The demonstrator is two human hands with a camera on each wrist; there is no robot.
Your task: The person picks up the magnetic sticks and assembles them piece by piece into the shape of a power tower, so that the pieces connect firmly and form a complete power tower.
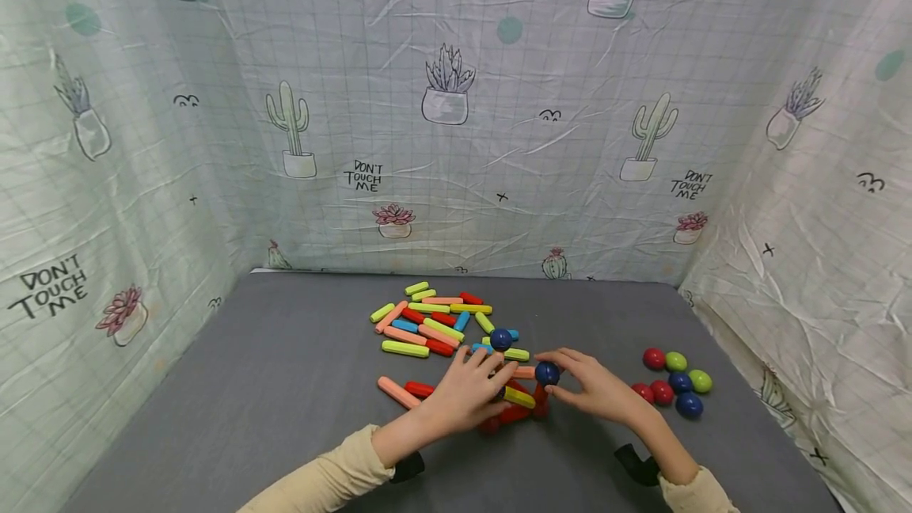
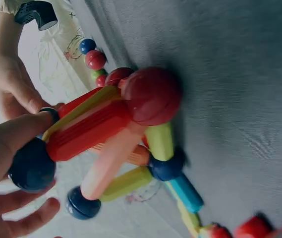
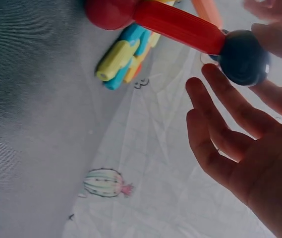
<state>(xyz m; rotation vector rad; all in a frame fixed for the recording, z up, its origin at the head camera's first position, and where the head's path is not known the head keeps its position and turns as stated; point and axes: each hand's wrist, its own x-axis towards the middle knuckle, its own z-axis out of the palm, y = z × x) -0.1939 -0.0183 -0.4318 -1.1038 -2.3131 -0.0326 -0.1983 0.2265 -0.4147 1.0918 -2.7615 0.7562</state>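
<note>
A small frame of magnetic sticks and balls stands on the grey table between the two hands. It has a red ball (image 2: 150,96) at its base, a red stick (image 2: 88,130), a pink stick (image 2: 113,161) and a yellow stick (image 1: 518,397). My left hand (image 1: 470,390) pinches a dark blue ball (image 2: 31,166) at the near end of the red stick. Across from it, my right hand (image 1: 591,386) holds another dark blue ball (image 1: 547,373) between thumb and fingers; a red stick (image 3: 178,25) joins that ball to a red ball (image 3: 108,10). The left hand covers part of the frame in the head view.
Loose sticks in several colours, among them a lime one (image 1: 404,348), lie behind and left of the hands. To the right sits a group of balls, including a green ball (image 1: 701,381) and a blue ball (image 1: 689,404). A patterned cloth (image 1: 456,149) hangs around the table (image 1: 271,386).
</note>
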